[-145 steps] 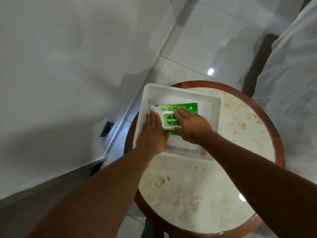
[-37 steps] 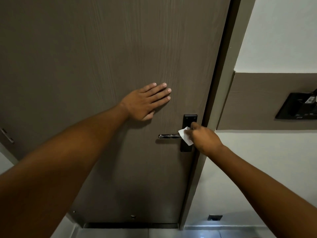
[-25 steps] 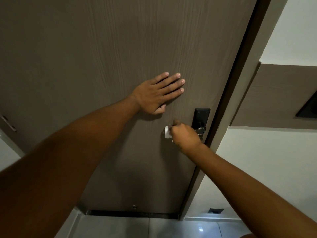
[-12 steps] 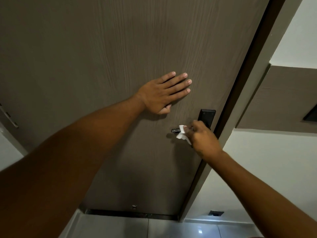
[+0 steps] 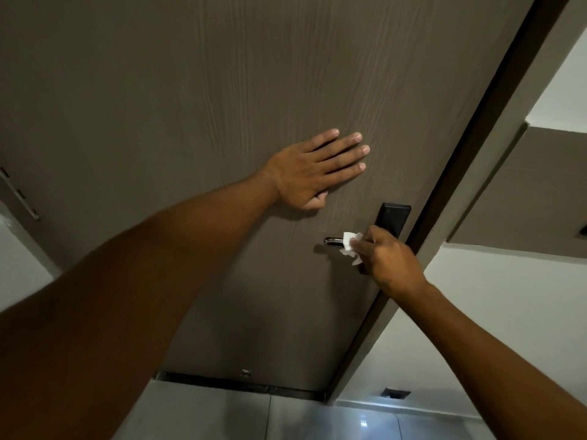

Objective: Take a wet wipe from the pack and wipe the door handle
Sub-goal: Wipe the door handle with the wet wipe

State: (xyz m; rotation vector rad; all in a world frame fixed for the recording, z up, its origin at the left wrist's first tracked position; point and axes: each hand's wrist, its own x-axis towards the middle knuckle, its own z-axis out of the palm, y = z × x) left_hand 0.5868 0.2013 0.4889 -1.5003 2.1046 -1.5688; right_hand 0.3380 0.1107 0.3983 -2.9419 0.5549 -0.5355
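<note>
A silver lever door handle [image 5: 333, 241] sticks out leftward from a black lock plate [image 5: 392, 218] on a brown wood-grain door [image 5: 222, 90]. My right hand [image 5: 389, 260] pinches a crumpled white wet wipe [image 5: 350, 246] and presses it on the handle's middle; only the handle's left tip shows. My left hand [image 5: 313, 171] lies flat on the door with fingers spread, above and left of the handle. The wipe pack is out of view.
The dark door frame [image 5: 460, 173] runs diagonally right of the lock. A white wall with a brown panel [image 5: 524, 192] lies beyond it. Glossy floor tiles [image 5: 286, 417] show below the door, with a small dark wall socket [image 5: 395, 392] near the floor.
My right hand slid the wipe back and forth along the handle, out to its left tip, then back toward the lock. My left hand stays flat on the door.
</note>
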